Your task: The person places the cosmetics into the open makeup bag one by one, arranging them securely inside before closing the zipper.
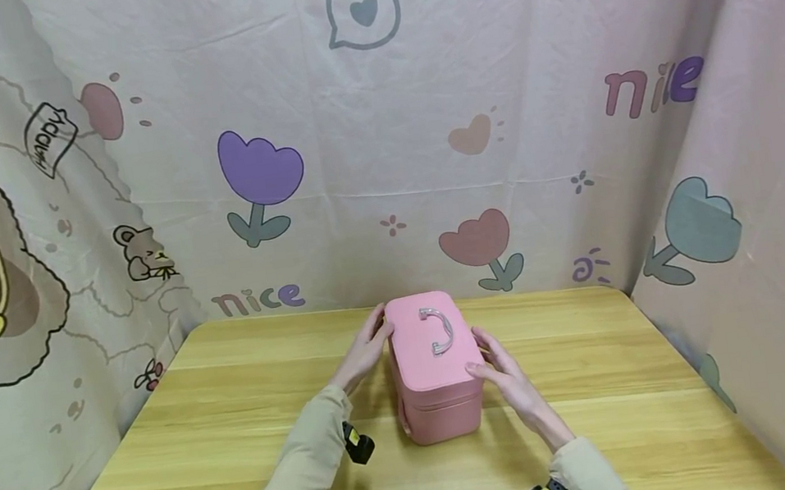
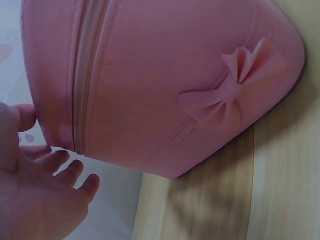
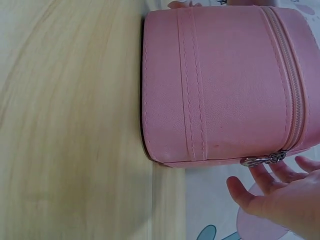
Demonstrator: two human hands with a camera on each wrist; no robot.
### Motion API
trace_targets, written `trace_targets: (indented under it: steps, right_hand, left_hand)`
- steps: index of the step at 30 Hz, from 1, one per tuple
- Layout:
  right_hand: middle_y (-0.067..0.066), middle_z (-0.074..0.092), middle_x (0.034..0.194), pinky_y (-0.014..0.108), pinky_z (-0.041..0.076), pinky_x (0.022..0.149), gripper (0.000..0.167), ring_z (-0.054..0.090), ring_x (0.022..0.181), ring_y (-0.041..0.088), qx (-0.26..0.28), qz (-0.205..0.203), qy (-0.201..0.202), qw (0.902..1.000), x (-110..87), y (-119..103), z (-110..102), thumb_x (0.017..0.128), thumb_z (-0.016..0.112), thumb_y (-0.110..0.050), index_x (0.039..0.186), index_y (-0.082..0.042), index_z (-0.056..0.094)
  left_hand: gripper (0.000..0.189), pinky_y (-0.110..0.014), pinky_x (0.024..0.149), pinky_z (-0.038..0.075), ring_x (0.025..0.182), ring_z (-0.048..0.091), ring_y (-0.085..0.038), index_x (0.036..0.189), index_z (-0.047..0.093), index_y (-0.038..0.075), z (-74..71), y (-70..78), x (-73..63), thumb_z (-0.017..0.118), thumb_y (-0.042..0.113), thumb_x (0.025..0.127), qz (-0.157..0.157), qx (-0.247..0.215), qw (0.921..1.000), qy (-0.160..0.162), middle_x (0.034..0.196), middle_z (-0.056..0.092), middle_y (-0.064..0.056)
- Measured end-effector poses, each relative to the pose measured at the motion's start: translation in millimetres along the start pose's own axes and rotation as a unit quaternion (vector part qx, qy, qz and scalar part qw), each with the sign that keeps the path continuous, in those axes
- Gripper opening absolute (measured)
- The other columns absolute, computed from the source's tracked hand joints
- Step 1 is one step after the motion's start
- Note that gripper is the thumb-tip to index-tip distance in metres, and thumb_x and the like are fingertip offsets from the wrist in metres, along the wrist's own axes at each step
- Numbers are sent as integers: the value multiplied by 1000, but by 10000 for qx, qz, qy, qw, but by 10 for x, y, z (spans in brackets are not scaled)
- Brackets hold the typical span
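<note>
A pink cosmetic case (image 1: 441, 416) with a silver handle (image 1: 441, 330) on its lid stands upright on the wooden table. The lid looks closed all round. My left hand (image 1: 364, 350) touches its back left corner, thumb at the lid's edge and fingers loosely bent in the left wrist view. My right hand (image 1: 510, 378) lies along its right side, thumb on the lid's edge. In the right wrist view, the fingers of that hand are beside a metal zipper pull (image 3: 262, 160); whether they touch it I cannot tell. A pink bow (image 2: 232, 90) decorates the left side.
The light wooden table (image 1: 238, 431) extends around the case. A curtain (image 1: 361, 117) printed with flowers and cartoon animals hangs behind it and on both sides. Small black cameras (image 1: 359, 444) are strapped at both wrists, over beige sleeves (image 1: 296, 473).
</note>
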State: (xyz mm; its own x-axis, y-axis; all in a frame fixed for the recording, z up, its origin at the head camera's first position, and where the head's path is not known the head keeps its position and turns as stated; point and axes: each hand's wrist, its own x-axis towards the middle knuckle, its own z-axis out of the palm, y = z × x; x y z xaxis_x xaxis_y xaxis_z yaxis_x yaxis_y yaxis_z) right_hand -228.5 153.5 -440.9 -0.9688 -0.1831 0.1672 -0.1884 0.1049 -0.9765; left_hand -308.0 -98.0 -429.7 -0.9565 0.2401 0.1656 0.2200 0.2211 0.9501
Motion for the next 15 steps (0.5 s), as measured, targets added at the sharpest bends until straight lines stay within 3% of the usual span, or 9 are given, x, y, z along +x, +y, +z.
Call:
trace_targets:
  steps: [5,10,15]
  right_hand:
    - [27,27,162,59,26,122,72,30,148,46,-114,-149,-83,9998,-14,21,18,98,57,-12,158,1,20]
    - [21,29,164,50,37,116,84,35,147,42,-552,-351,-172,9977,-38,63,11,92,70,-18,159,-3,22]
    - [22,34,161,49,38,115,88,38,146,40,-545,-367,-117,9978,-30,62,-27,87,76,-18,158,-2,25]
  left_hand:
    - [59,-55,127,16,153,19,-46,157,16,-8,-1,-40,50,40,7,105,77,-317,9994,-122,162,19,-33]
    - [61,-56,127,16,152,21,-47,158,16,-6,-21,-60,54,42,8,104,-53,-449,9988,-163,162,20,-32]
    - [63,-57,127,16,152,19,-47,159,15,-4,-32,-44,67,42,10,104,-106,-424,9988,-233,164,18,-31]
